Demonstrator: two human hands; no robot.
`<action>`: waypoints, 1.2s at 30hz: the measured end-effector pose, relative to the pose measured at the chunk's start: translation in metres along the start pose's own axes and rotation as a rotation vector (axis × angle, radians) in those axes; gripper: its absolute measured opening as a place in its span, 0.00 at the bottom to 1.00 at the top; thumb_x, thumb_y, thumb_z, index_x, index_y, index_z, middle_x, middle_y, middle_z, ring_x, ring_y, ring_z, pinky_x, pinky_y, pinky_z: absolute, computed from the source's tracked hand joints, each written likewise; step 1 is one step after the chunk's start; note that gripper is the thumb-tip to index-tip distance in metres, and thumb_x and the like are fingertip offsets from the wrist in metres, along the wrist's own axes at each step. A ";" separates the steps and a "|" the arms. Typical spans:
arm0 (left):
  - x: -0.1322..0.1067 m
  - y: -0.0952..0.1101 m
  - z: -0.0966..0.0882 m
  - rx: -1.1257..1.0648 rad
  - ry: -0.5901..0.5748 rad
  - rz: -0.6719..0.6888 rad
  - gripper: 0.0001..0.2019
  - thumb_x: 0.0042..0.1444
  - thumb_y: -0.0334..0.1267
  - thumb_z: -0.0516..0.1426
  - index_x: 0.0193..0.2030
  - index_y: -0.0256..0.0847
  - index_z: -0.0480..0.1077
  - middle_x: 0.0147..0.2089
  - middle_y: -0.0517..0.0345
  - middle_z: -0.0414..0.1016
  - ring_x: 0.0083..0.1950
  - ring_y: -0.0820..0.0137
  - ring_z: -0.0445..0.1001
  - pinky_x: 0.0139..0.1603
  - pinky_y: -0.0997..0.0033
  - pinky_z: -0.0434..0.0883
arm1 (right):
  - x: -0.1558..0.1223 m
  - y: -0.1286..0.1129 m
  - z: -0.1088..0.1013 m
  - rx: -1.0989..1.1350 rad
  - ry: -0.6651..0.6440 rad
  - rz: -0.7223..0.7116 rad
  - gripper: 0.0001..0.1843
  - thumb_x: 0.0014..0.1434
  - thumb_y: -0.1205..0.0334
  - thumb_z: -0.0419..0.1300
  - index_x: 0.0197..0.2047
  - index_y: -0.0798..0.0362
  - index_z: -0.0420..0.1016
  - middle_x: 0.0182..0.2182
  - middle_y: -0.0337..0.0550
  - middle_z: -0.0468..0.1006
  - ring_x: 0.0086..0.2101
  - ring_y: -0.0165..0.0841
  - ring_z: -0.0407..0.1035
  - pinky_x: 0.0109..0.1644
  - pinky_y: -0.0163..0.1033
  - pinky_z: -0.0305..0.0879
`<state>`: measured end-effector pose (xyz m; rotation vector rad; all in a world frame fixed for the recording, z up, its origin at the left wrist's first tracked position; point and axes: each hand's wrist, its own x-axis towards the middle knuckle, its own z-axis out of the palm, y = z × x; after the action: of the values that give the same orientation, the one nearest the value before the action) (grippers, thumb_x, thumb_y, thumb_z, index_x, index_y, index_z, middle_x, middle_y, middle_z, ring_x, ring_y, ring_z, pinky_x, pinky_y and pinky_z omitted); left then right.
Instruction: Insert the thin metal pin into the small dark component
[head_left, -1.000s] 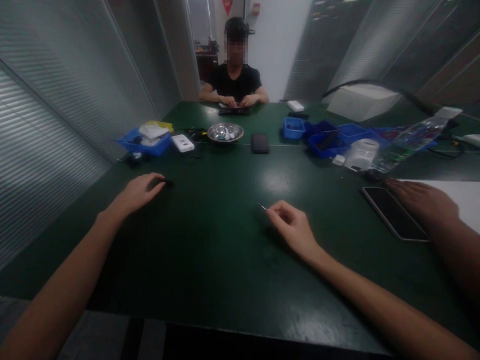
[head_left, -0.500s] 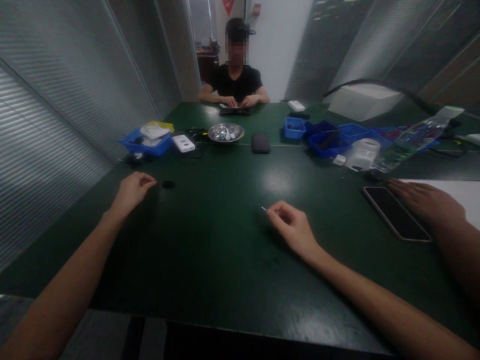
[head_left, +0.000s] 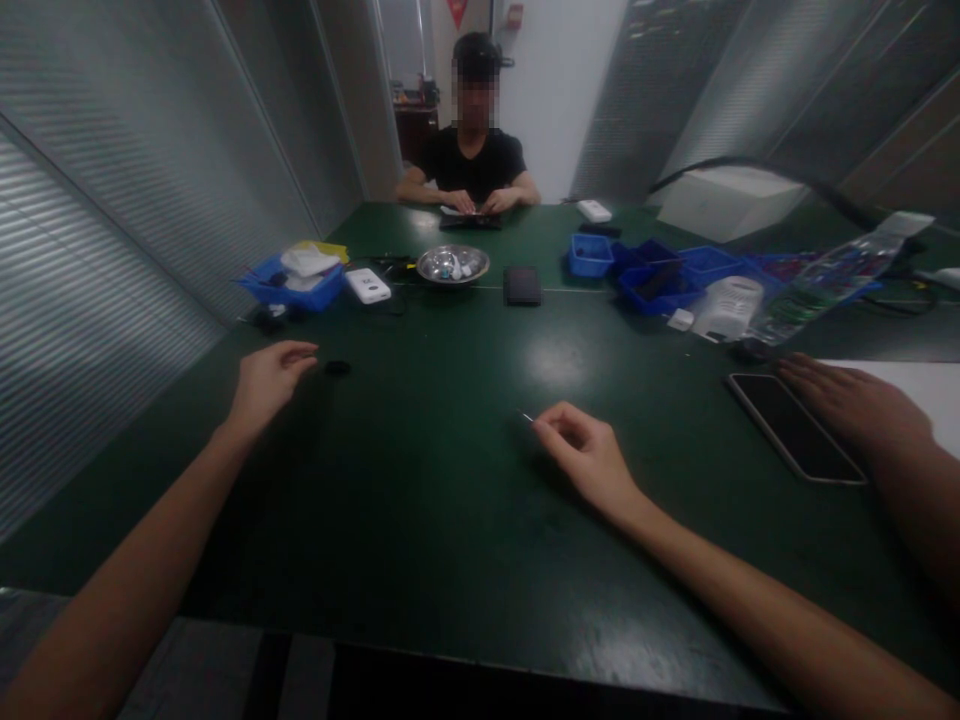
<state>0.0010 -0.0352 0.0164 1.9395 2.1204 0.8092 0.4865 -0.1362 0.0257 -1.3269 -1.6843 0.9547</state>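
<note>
Left hand [head_left: 271, 382] with thumb and forefinger slightly spread, just beside a small black oval piece [head_left: 337, 368] lying on the green desk [head_left: 405, 500], right hand [head_left: 589, 455] pinching a thin silvery pin [head_left: 526, 415], metal bowl [head_left: 452, 279] farther back, another person's hand [head_left: 862, 405] beside a smartphone [head_left: 795, 428]

Your left hand [head_left: 271, 382] was at the small black item [head_left: 337, 368] one second ago; it has since released it and drawn back. The item now lies on the table [head_left: 420, 480], just beyond your fingertips. Against half a second ago, your thumb and forefinger have parted and sit slightly nearer the item.
</note>
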 end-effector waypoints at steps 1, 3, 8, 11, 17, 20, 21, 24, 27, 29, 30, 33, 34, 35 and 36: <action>-0.001 0.000 0.000 0.013 -0.002 0.017 0.16 0.64 0.41 0.61 0.57 0.41 0.77 0.52 0.54 0.81 0.47 0.61 0.79 0.50 0.62 0.73 | 0.000 0.000 0.000 -0.001 -0.002 0.001 0.15 0.67 0.49 0.61 0.37 0.51 0.77 0.29 0.39 0.78 0.29 0.34 0.71 0.34 0.38 0.65; -0.002 0.000 0.000 0.039 -0.004 0.046 0.16 0.66 0.42 0.59 0.58 0.41 0.77 0.52 0.54 0.82 0.45 0.60 0.79 0.49 0.61 0.74 | 0.000 -0.001 0.000 -0.001 -0.004 -0.001 0.14 0.67 0.49 0.61 0.37 0.51 0.77 0.28 0.39 0.78 0.29 0.34 0.72 0.34 0.38 0.65; -0.004 0.003 -0.002 0.059 0.040 0.123 0.16 0.65 0.42 0.60 0.55 0.37 0.79 0.50 0.52 0.82 0.45 0.60 0.79 0.50 0.61 0.73 | 0.000 0.002 0.001 -0.009 -0.005 -0.001 0.14 0.67 0.49 0.60 0.37 0.52 0.77 0.28 0.39 0.77 0.28 0.34 0.70 0.33 0.38 0.64; -0.004 0.003 -0.002 0.001 0.046 0.085 0.16 0.64 0.43 0.61 0.53 0.36 0.79 0.45 0.52 0.83 0.42 0.62 0.80 0.47 0.64 0.74 | 0.000 0.003 0.002 -0.003 0.000 -0.006 0.14 0.67 0.49 0.61 0.37 0.52 0.77 0.28 0.39 0.77 0.29 0.34 0.70 0.33 0.38 0.63; -0.006 0.007 -0.005 -0.054 0.038 0.066 0.18 0.65 0.44 0.59 0.55 0.35 0.78 0.46 0.50 0.83 0.42 0.63 0.80 0.47 0.64 0.74 | 0.001 0.003 0.002 -0.012 -0.006 -0.009 0.15 0.67 0.49 0.61 0.37 0.52 0.77 0.28 0.39 0.78 0.28 0.34 0.70 0.33 0.37 0.63; -0.006 0.011 -0.003 -0.005 0.064 0.127 0.17 0.65 0.47 0.59 0.54 0.39 0.79 0.49 0.52 0.82 0.45 0.61 0.79 0.51 0.62 0.73 | 0.001 0.002 0.001 -0.011 -0.014 -0.011 0.15 0.67 0.49 0.61 0.37 0.51 0.77 0.28 0.39 0.78 0.29 0.34 0.71 0.33 0.38 0.64; -0.005 0.012 -0.001 -0.019 0.068 0.147 0.17 0.64 0.48 0.59 0.53 0.40 0.79 0.50 0.52 0.81 0.47 0.60 0.78 0.51 0.61 0.73 | 0.001 0.001 0.001 -0.010 -0.017 -0.010 0.15 0.67 0.49 0.61 0.37 0.51 0.77 0.28 0.39 0.79 0.29 0.34 0.71 0.33 0.38 0.64; -0.002 0.014 0.008 -0.107 0.055 0.189 0.16 0.63 0.50 0.60 0.49 0.43 0.80 0.55 0.51 0.79 0.53 0.58 0.77 0.53 0.61 0.73 | 0.001 0.001 0.001 -0.008 -0.027 -0.001 0.15 0.67 0.49 0.61 0.37 0.51 0.77 0.28 0.39 0.79 0.29 0.34 0.71 0.33 0.38 0.65; 0.001 0.012 0.017 -0.166 -0.006 0.158 0.16 0.61 0.53 0.60 0.47 0.46 0.80 0.58 0.52 0.78 0.57 0.57 0.76 0.56 0.60 0.72 | 0.001 0.003 0.001 -0.010 -0.028 -0.002 0.15 0.67 0.49 0.61 0.37 0.51 0.77 0.28 0.39 0.78 0.28 0.34 0.71 0.33 0.37 0.64; 0.003 0.011 0.020 -0.181 -0.059 0.103 0.19 0.59 0.55 0.61 0.49 0.47 0.80 0.56 0.52 0.80 0.54 0.56 0.77 0.55 0.59 0.73 | 0.001 0.004 0.001 -0.016 -0.027 -0.005 0.14 0.68 0.49 0.61 0.37 0.51 0.77 0.27 0.38 0.78 0.28 0.34 0.70 0.32 0.37 0.64; 0.003 0.010 0.020 -0.185 -0.079 0.075 0.20 0.59 0.56 0.61 0.50 0.47 0.80 0.55 0.52 0.81 0.52 0.56 0.78 0.53 0.59 0.73 | 0.001 0.004 0.001 -0.020 -0.027 -0.007 0.14 0.68 0.49 0.61 0.37 0.51 0.77 0.27 0.38 0.78 0.28 0.34 0.70 0.32 0.37 0.64; 0.002 0.009 0.017 -0.200 -0.112 0.018 0.24 0.57 0.58 0.62 0.52 0.45 0.80 0.51 0.52 0.83 0.47 0.57 0.79 0.46 0.61 0.73 | 0.001 0.004 0.001 -0.026 -0.026 -0.013 0.14 0.67 0.49 0.61 0.37 0.51 0.77 0.28 0.39 0.78 0.29 0.34 0.71 0.33 0.38 0.64; 0.002 0.010 0.016 -0.204 -0.117 0.003 0.24 0.57 0.59 0.62 0.53 0.45 0.80 0.49 0.52 0.83 0.46 0.57 0.79 0.43 0.63 0.73 | 0.001 0.004 0.001 -0.027 -0.028 -0.013 0.14 0.68 0.49 0.61 0.37 0.51 0.77 0.28 0.39 0.78 0.29 0.34 0.71 0.33 0.38 0.64; 0.001 0.011 0.015 -0.206 -0.123 -0.009 0.25 0.57 0.59 0.62 0.53 0.46 0.80 0.48 0.52 0.83 0.44 0.58 0.79 0.40 0.64 0.73 | 0.001 0.004 0.001 -0.028 -0.033 -0.011 0.14 0.68 0.50 0.60 0.37 0.51 0.77 0.28 0.39 0.78 0.29 0.34 0.71 0.33 0.38 0.64; 0.000 0.011 0.014 -0.204 -0.130 -0.021 0.25 0.57 0.59 0.62 0.54 0.46 0.80 0.47 0.53 0.83 0.42 0.59 0.79 0.38 0.65 0.72 | 0.001 0.003 0.001 -0.031 -0.034 -0.010 0.14 0.68 0.50 0.60 0.37 0.51 0.77 0.28 0.39 0.78 0.29 0.34 0.71 0.33 0.38 0.64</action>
<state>0.0172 -0.0312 0.0106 1.8111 1.9003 0.8348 0.4871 -0.1350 0.0227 -1.3283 -1.7364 0.9535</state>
